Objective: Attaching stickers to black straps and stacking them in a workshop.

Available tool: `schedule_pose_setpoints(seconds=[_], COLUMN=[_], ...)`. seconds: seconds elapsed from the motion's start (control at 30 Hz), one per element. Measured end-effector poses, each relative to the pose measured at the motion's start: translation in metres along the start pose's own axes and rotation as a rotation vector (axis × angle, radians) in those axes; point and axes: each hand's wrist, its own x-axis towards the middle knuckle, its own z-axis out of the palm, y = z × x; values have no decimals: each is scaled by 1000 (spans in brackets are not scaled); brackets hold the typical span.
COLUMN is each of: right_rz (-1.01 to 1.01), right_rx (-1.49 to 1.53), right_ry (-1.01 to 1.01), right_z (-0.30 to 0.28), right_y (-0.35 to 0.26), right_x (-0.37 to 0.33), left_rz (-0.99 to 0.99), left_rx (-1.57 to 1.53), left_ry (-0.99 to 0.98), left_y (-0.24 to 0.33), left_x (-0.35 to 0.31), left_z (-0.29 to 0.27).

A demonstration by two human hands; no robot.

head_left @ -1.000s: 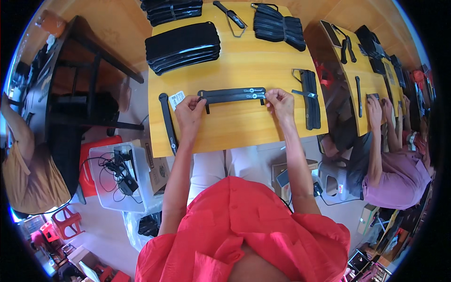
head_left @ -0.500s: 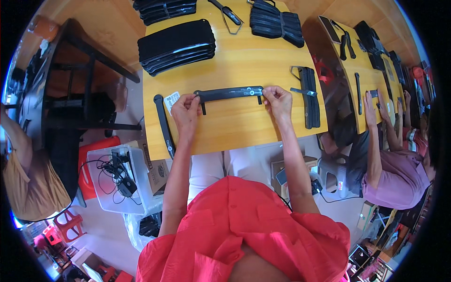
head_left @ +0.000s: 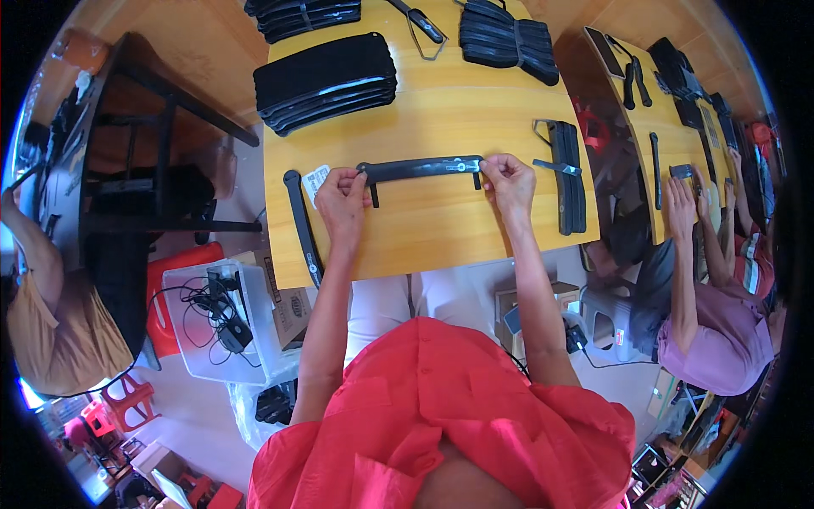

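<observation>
Over the wooden table (head_left: 424,246) I hold a long flat black strap (head_left: 424,170) level between my hands. It has rounded ends, a glossy pale patch near its right end, and a short dark tab hanging near each end. The left end is pinched by my left hand (head_left: 342,206). At the other end, the fingertips of my right hand (head_left: 511,188) grip the strap. Left of my left hand lies a similar single black strap (head_left: 303,225), next to a white printed label (head_left: 317,180). A banded bundle of black straps (head_left: 570,199) rests to my right.
Farther back are a stack of black pieces (head_left: 326,81), a tied black bundle (head_left: 509,47), another stack (head_left: 303,15) and a wire-looped black tool (head_left: 424,27). A clear bin of cables (head_left: 191,318) stands lower left. People sit at tables on both sides.
The whole view has shifted slightly, so the table and things appear a little farther right. My hands keep the same grip on the strap.
</observation>
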Motion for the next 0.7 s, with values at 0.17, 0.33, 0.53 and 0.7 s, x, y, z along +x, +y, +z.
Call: schedule_pose_setpoints(seconds=[0.17,0.33,0.53,0.7], right_rz=[14,17,-6,-14], right_rx=[13,-18,19,-21], right_ry=[9,-30,-41,-23], right_z=[-1,-1,-4,-2], right_y=[-3,-1,0,0], right_x=[-1,-2,-2,-2], left_rz=[-5,-1,13,15], left_rx=[34,28,71,24], left_ry=[14,21,39,43], left_y=[4,-2,0,-1], left_x=[-2,0,0,-1], left_z=[3,-1,3,2])
